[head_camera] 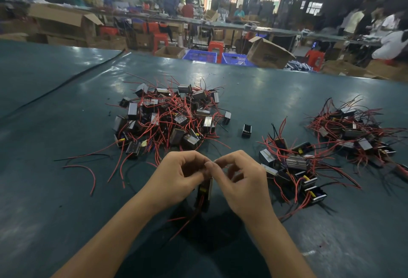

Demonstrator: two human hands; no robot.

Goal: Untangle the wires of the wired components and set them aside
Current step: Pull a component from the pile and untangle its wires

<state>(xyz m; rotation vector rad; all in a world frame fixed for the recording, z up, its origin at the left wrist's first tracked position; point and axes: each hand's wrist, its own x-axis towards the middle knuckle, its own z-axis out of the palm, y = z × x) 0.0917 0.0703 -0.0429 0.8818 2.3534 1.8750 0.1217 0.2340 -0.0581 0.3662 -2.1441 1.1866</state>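
A small black wired component (204, 193) with red and black wires hangs between my hands above the green table (66, 189). My left hand (176, 180) grips its top with curled fingers. My right hand (240, 180) pinches the wire ends at its top with thumb and forefinger. The component's wires trail down toward me. A big tangled pile of the same components (170, 116) lies just beyond my hands. Two smaller groups lie to the right, one near (293, 167) and one farther (357, 131).
One lone component (246, 130) stands between the big pile and the near right group. Loose red wires (88, 171) stretch left of the pile. A black cable (72, 78) runs across the table's far left. Boxes, crates and people fill the background.
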